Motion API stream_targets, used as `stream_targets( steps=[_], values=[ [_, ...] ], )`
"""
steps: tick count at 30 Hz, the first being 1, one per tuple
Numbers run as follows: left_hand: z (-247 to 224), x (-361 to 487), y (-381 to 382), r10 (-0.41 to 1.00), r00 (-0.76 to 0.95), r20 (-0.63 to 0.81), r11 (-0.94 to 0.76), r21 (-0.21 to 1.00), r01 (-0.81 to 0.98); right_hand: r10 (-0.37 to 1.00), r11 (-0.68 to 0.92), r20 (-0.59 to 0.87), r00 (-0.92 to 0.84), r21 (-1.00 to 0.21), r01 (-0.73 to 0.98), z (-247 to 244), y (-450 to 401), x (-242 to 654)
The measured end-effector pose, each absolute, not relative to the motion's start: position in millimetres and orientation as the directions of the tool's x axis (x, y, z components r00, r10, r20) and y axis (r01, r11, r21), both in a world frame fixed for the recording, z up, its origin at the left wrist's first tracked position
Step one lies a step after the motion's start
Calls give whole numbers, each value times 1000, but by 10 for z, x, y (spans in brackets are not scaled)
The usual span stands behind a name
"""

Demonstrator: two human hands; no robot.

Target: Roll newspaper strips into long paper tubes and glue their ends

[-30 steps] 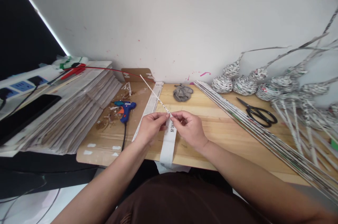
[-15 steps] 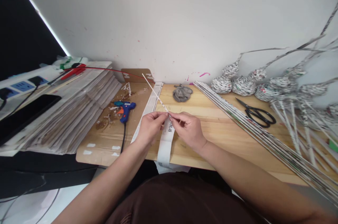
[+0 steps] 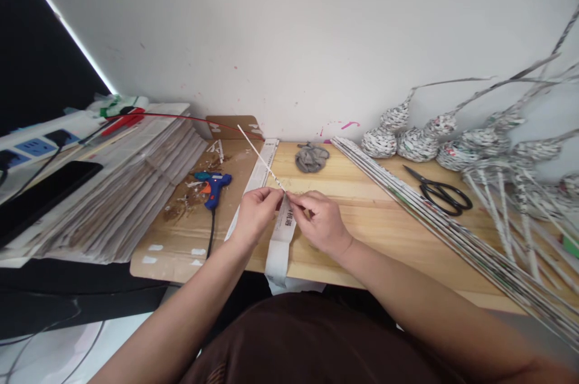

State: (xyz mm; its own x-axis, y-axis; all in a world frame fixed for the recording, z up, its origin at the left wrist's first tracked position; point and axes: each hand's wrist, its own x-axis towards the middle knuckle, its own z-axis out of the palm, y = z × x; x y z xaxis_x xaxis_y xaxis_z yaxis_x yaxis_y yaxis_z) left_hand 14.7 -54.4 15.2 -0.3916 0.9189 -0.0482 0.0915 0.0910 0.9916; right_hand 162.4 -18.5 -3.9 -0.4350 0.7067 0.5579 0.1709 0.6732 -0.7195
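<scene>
A newspaper strip [image 3: 279, 251] hangs from my fingers over the table's front edge; its upper end is wound into a thin paper tube [image 3: 260, 158] that slants up to the left. My left hand [image 3: 259, 210] pinches the strip where it meets the tube. On the other side my right hand [image 3: 320, 218] pinches the tube's lower end between thumb and fingers. The two sets of fingertips almost touch. Behind the left hand lies a stack of flat newspaper strips [image 3: 266, 161].
Left are a blue glue gun [image 3: 217, 188] on cardboard [image 3: 181, 257], folded newspapers [image 3: 149, 191], a phone [image 3: 49, 200] and a power strip [image 3: 34, 146]. A grey rag [image 3: 312, 158] lies behind my hands. Right are rolled paper tubes [image 3: 407, 209], black scissors [image 3: 441, 194] and woven paper gourds [image 3: 418, 144].
Both hands have shifted slightly left with the tube and strip. The tube's tip points a little further left, and more of the strip's print shows.
</scene>
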Motion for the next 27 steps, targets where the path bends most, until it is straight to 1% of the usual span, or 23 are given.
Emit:
stream_targets(
  steps=[2, 5, 7, 9, 12, 15, 17, 20, 24, 27],
  values=[
    [162, 137, -542, 932, -354, -81, 102, 994, 42, 693, 687, 564, -449, -706, 175, -39, -184, 1626],
    [177, 145, -530, 934, -323, -152, 131, 988, -86, 687, 694, 573, -446, -700, 169, -43, -181, 1625],
    [193, 168, -519, 921, -336, -197, 145, 974, -173, 693, 687, 581, -427, -711, 150, -43, -181, 1622],
    [221, 203, -510, 911, -356, -209, 136, 966, -219, 709, 672, 580, -401, -728, 137, -36, -185, 1616],
    [279, 266, -502, 905, -388, -174, 82, 967, -241, 775, 602, 538, -333, -788, 127, -16, -205, 1595],
    [334, 323, -507, 899, -421, -120, 18, 971, -239, 863, 472, 441, -245, -878, 80, 11, -235, 1559],
    [364, 354, -519, 903, -420, -89, -9, 974, -226, 897, 395, 378, -231, -918, 31, 35, -255, 1533],
    [410, 397, -548, 918, -394, -55, -31, 978, -208, 915, 336, 334, -227, -941, -34, 88, -292, 1502],
    [483, 447, -586, 925, -378, -32, -55, 974, -219, 917, 320, 334, -218, -942, -99, 181, -361, 1467],
    [513, 455, -609, 923, -385, 19, -104, 974, -203, 925, 292, 320, -206, -944, -156, 224, -425, 1436]
  ],
)
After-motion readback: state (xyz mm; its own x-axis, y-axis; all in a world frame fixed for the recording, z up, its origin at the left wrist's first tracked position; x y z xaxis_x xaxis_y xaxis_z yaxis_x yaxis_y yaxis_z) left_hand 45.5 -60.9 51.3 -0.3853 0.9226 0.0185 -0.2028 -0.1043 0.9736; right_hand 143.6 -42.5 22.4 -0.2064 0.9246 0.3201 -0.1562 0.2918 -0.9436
